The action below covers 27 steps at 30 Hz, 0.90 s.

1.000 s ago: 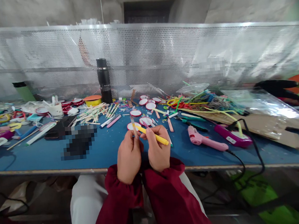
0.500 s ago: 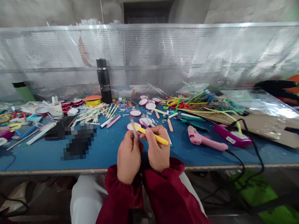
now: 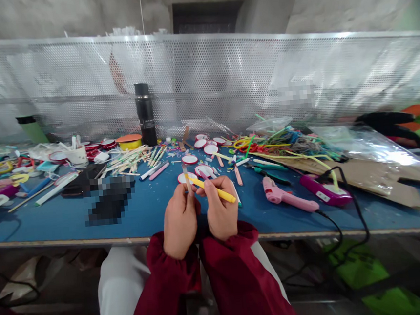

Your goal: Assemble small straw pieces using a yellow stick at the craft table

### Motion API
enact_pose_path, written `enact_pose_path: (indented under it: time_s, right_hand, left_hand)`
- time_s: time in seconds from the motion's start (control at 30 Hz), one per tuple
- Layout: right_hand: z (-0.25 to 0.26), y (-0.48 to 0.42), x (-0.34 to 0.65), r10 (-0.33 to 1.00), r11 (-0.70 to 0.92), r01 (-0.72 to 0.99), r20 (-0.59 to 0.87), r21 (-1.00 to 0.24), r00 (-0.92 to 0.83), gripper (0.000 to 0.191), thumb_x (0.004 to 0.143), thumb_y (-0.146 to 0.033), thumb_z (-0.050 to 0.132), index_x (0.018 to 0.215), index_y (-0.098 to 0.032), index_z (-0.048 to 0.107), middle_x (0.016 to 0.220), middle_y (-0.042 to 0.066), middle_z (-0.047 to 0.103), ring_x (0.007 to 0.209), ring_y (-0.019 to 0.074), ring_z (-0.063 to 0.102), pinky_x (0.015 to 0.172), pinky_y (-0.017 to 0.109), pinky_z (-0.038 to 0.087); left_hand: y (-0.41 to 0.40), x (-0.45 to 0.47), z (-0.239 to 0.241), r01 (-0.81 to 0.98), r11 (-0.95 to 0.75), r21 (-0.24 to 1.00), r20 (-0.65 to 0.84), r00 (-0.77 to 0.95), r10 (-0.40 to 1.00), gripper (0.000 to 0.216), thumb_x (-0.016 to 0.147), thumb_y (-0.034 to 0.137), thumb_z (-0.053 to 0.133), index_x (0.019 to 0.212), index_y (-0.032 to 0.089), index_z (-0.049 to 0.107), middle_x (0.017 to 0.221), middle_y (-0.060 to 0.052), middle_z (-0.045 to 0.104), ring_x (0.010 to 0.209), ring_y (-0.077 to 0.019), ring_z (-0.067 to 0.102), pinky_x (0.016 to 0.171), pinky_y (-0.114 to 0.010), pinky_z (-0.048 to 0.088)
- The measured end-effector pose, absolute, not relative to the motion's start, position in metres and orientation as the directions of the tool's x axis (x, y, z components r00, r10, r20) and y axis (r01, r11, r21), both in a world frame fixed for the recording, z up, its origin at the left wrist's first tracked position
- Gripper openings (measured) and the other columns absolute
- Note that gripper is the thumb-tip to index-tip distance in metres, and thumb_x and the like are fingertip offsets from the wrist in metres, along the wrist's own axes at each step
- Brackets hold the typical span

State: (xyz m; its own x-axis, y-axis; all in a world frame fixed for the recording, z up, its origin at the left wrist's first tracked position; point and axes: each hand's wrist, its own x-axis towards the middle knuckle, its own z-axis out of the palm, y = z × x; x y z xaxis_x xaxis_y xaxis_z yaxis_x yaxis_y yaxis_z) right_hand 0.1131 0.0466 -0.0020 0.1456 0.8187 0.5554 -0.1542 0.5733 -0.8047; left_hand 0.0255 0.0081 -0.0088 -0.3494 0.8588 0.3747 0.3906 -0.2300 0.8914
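My left hand (image 3: 180, 222) is closed around a thin clear stick (image 3: 185, 174) that points upward. My right hand (image 3: 220, 210) is closed on a yellow stick (image 3: 215, 190), which slants from upper left to lower right. The two sticks meet at their upper ends between my hands, above the near edge of the blue table (image 3: 151, 206). Both wrists wear dark red sleeves. White discs with red rims (image 3: 190, 159) lie just beyond my hands.
A pink glue gun (image 3: 285, 197) and a magenta glue gun (image 3: 325, 190) with black cords lie to the right. A black bottle (image 3: 145, 113) stands at the back by the perforated metal screen (image 3: 225, 77). Loose sticks (image 3: 132, 159), cardboard (image 3: 380, 172) and coloured wires (image 3: 289, 140) crowd the table.
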Motion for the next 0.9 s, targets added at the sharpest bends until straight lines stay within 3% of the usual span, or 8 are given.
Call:
enact_pose_path:
  time_s: [0.53,0.7,0.9]
  right_hand:
    - [-0.0020,0.0466,0.1138,0.819,0.572,-0.133,0.553,-0.809,0.155,0.029,0.094,-0.045,0.063,0.078,-0.021,0.059,0.073,0.000,0.067,0.072,0.0171,0.063,0.073,0.033,0.051]
    - [-0.0013,0.0458,0.1132,0.814,0.580,-0.201,0.552,-0.790,0.178,0.028,0.094,-0.044,0.064,0.078,-0.021,0.059,0.073,0.000,0.067,0.068,0.0159,0.062,0.072,0.033,0.051]
    - [-0.0024,0.0461,0.1136,0.810,0.585,-0.166,0.565,-0.794,0.155,0.029,0.094,-0.044,0.063,0.078,-0.021,0.060,0.074,0.000,0.068,0.071,0.0167,0.063,0.073,0.033,0.051]
  left_hand:
    - [0.0093,0.0247,-0.0104,0.395,-0.247,0.885,0.394,-0.349,0.850,0.030,0.105,0.044,0.037,0.097,0.023,0.058,0.069,0.002,0.058,0.064,-0.0164,0.054,0.063,-0.027,0.038]
    - [0.0075,0.0253,-0.0097,0.376,-0.245,0.894,0.381,-0.348,0.857,0.027,0.105,0.042,0.038,0.101,0.023,0.057,0.068,0.003,0.057,0.063,-0.0158,0.052,0.063,-0.027,0.037]
    - [0.0071,0.0254,-0.0097,0.395,-0.253,0.883,0.398,-0.346,0.850,0.029,0.105,0.042,0.038,0.095,0.023,0.057,0.070,0.002,0.058,0.064,-0.0159,0.053,0.063,-0.027,0.037]
